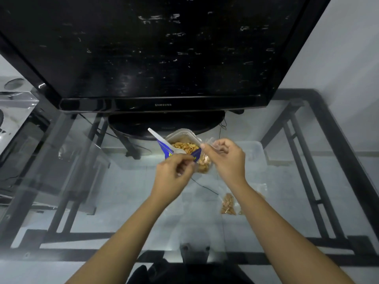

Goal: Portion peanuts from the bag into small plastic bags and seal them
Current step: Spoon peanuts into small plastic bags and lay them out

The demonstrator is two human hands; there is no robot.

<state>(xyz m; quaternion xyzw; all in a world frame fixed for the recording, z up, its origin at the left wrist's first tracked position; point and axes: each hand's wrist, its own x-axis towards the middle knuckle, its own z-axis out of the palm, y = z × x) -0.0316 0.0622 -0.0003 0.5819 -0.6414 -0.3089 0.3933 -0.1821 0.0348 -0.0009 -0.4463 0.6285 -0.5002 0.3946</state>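
1. Peanuts (185, 147) fill an open blue bag (164, 147) that stands on a glass table (123, 181), just in front of a black television's (155, 48) round stand (164, 124).
2. A white plastic spoon (162, 141) sticks up out of that bag, its handle leaning toward the far left.
3. A small clear bag (205, 162), partly filled with nuts, hangs between the two hands, in front of the blue bag.
4. The left hand (174, 177) is curled, fingertips pinching its near edge.
5. The right hand (225, 158) pinches the upper edge, fingers closed.
6. Another filled small bag (228, 203) lies on the glass by the right forearm.
7. A clear tub (256, 150) sits beyond the right hand.
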